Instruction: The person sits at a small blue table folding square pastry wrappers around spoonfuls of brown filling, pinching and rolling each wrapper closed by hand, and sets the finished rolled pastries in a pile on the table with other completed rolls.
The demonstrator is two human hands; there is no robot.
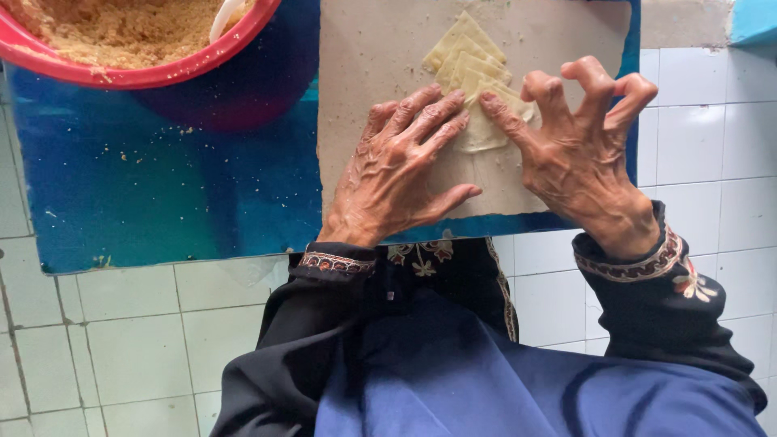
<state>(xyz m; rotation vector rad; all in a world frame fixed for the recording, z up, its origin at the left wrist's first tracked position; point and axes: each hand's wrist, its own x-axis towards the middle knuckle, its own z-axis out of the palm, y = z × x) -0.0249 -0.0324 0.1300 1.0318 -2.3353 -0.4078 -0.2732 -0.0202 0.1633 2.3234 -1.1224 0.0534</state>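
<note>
left hand [396,174]: flat, palm down, fingers stretched forward and close together, thumb sticking out to the side
right hand [579,154]: arched up like a claw, index fingertip pressing down, the other fingers curled and lifted
fingertips: both index fingers nearly meet in the middle
wrists: both bent slightly inward, dark embroidered sleeve cuffs on each
arms: angled in from the bottom, forearms covered

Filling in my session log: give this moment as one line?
left hand: flat on pale square dough sheets | right hand: fingertips pinching sheet | surface: grey board | nearby: red bowl
</note>
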